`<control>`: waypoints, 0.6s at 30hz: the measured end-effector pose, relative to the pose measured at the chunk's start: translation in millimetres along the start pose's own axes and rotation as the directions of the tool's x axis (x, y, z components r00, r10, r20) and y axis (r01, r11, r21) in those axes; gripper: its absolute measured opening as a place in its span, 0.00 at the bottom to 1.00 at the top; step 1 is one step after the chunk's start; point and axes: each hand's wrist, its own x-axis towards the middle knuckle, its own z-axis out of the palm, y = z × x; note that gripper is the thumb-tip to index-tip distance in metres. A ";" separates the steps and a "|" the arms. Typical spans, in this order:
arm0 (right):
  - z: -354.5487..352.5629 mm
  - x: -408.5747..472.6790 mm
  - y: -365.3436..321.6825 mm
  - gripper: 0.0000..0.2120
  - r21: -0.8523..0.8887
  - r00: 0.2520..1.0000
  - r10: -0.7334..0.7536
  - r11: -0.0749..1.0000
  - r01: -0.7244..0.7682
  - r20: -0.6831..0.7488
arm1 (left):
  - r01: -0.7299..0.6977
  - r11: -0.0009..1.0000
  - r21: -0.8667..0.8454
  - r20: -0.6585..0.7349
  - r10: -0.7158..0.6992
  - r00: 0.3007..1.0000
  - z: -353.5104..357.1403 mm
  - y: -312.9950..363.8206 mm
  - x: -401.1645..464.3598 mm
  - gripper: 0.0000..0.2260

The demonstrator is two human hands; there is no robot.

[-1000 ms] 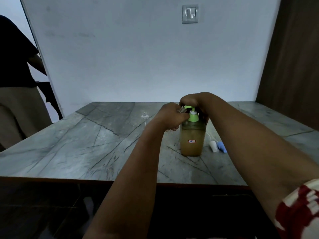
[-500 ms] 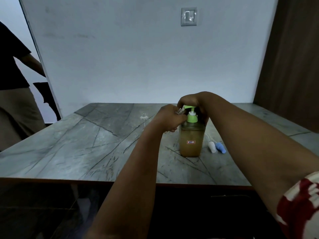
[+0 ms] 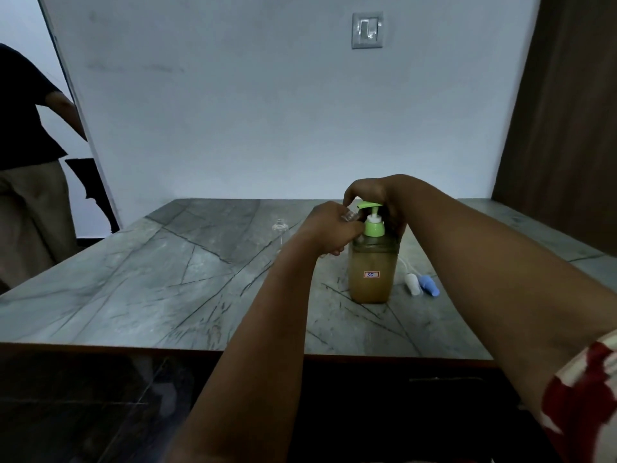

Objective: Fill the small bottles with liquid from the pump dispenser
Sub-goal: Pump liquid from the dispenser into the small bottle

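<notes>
Left hand: your left hand (image 3: 329, 228) is gripping a small clear bottle (image 3: 349, 215), fingers curled round it, its mouth sitting just under the green spout.
Right hand: your right hand (image 3: 375, 195) is resting on the pump head (image 3: 368, 205), fingers bent over it.
Pump dispenser: the pump dispenser (image 3: 372, 262) is standing upright on the marble table (image 3: 150, 289), holding amber liquid.
Second bottle: another clear bottle (image 3: 279, 228) is standing open, well left.
Caps: a white cap (image 3: 412, 284) and a blue cap (image 3: 429, 285) are lying just right of the dispenser.

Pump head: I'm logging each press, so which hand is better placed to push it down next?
Right hand: it lies over the pump head. The left hand holds a small bottle at the spout.
</notes>
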 end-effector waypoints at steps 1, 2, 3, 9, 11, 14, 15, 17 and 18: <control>1.2 -0.6 -0.6 0.17 -0.014 1.000 -0.018 1.000 0.018 -0.006 | -0.003 1.000 -0.011 0.001 0.003 1.000 0.5 -0.5 0.4 0.08; 2.6 -1.1 -0.6 0.16 -0.032 0.999 -0.037 0.999 0.036 -0.014 | -0.005 1.000 -0.020 -0.001 0.005 1.000 0.7 -1.0 0.8 0.08; 4.5 -1.6 -0.6 0.16 -0.050 0.998 -0.052 0.997 0.050 -0.025 | -0.006 1.000 -0.025 -0.004 0.006 1.000 0.7 -1.4 1.1 0.08; 10.5 -11.0 3.0 0.15 -0.099 0.990 -0.110 0.990 0.101 -0.088 | -0.010 1.000 -0.013 -0.003 0.010 1.000 0.9 -0.3 0.9 0.09; 9.6 -10.3 3.2 0.15 -0.066 0.991 -0.103 0.993 0.098 -0.086 | -0.013 1.000 -0.017 -0.006 0.013 1.000 1.3 -0.9 0.3 0.09; 2.9 -6.4 0.5 0.18 0.028 0.999 -0.028 0.999 0.029 -0.026 | -0.022 1.000 -0.014 -0.007 0.022 1.000 0.2 -0.2 -1.0 0.08; 1.9 -6.4 -0.2 0.19 0.038 1.000 -0.001 0.999 0.001 -0.004 | -0.027 1.000 -0.010 -0.007 0.026 1.000 -0.3 0.3 -1.3 0.09; 2.0 -5.2 -1.5 0.18 0.027 1.000 -0.018 0.999 0.018 0.002 | -0.033 0.999 0.000 -0.010 0.033 0.999 0.0 0.2 -1.0 0.09; 3.0 -5.0 -2.0 0.17 0.005 0.999 -0.049 0.999 0.049 -0.016 | -0.035 0.999 0.000 -0.011 0.035 0.999 0.5 0.0 -0.6 0.09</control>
